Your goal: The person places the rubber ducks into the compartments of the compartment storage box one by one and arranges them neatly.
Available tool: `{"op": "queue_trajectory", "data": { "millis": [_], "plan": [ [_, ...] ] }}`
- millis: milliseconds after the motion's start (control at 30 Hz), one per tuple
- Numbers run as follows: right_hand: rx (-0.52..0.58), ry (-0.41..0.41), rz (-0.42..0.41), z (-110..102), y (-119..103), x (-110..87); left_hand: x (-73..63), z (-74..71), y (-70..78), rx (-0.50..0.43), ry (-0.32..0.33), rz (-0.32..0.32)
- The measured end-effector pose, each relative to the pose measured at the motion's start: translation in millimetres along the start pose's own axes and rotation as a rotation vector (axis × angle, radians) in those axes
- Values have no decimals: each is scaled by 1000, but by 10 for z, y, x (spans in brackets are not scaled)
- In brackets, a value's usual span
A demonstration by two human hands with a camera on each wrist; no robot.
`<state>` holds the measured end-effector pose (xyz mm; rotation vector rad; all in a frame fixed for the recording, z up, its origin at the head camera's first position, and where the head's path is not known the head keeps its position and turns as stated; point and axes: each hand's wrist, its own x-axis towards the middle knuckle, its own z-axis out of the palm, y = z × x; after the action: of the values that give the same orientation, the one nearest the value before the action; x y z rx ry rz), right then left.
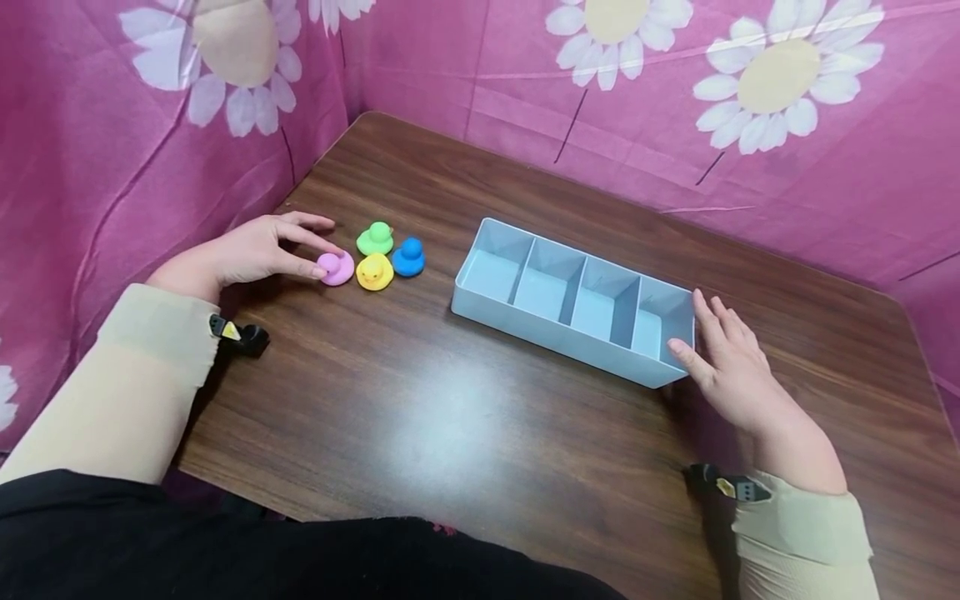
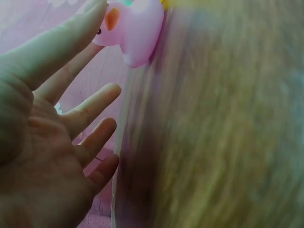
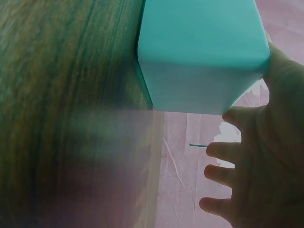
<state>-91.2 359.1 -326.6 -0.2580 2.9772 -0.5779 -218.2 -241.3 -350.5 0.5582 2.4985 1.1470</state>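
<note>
At the left of the table, my left hand (image 1: 258,248) pinches a pink rubber duck (image 1: 337,268) between thumb and index finger; the other fingers are spread. The left wrist view shows the thumb against the head of the pink duck (image 2: 142,33). Right beside it are a yellow duck (image 1: 374,272), a green duck (image 1: 375,239) and a blue duck (image 1: 408,257). My right hand (image 1: 738,367) holds the right end of a light blue divided box (image 1: 555,329), thumb over the rim and index finger along the outer end wall (image 3: 199,85).
The box has several compartments in a row, with no ducks in them. Brown wood-grain tabletop (image 1: 337,400) lies between the ducks, the box and the person's body. Pink flowered cloth (image 1: 450,67) hangs behind the table and along its left side.
</note>
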Motion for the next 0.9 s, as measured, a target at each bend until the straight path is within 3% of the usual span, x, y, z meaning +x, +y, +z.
{"op": "queue_trajectory", "data": {
  "millis": [900],
  "plan": [
    [16, 1, 4, -16, 70, 19, 0, 15, 158, -9, 50, -19]
  ]
}}
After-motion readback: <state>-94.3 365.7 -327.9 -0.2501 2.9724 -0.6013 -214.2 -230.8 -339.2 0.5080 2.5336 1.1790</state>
